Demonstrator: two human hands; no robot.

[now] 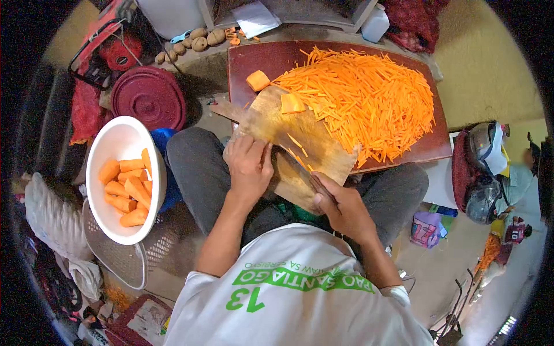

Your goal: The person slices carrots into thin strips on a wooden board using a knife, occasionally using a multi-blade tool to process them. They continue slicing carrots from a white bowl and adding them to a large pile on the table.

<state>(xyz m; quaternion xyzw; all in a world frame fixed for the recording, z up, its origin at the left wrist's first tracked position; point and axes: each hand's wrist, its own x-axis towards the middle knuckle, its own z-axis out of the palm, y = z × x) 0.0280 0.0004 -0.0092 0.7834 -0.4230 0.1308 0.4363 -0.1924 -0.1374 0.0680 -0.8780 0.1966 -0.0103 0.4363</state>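
My right hand (344, 209) is closed around the handle of a knife (301, 167), its blade slanting up and left across a worn wooden cutting board (332, 153) over my lap. My left hand (249, 165) lies on the board's left part, fingers bent and close together, fingertips near the blade's tip; anything beneath them is hidden. A few carrot strips (296, 142) lie beside the blade. A cut carrot chunk (292, 103) sits on the board's upper part. Another carrot chunk (258, 81) is on the red tabletop (248, 60), next to a large heap of carrot sticks (375, 104).
At left, a white basin (95, 202) holds several peeled carrots (135, 190). Behind it are a dark red lid (149, 98) and several brown tubers (199, 44). A mesh basket (115, 254) stands below the basin. Bags and a purple pack (426, 229) lie at right.
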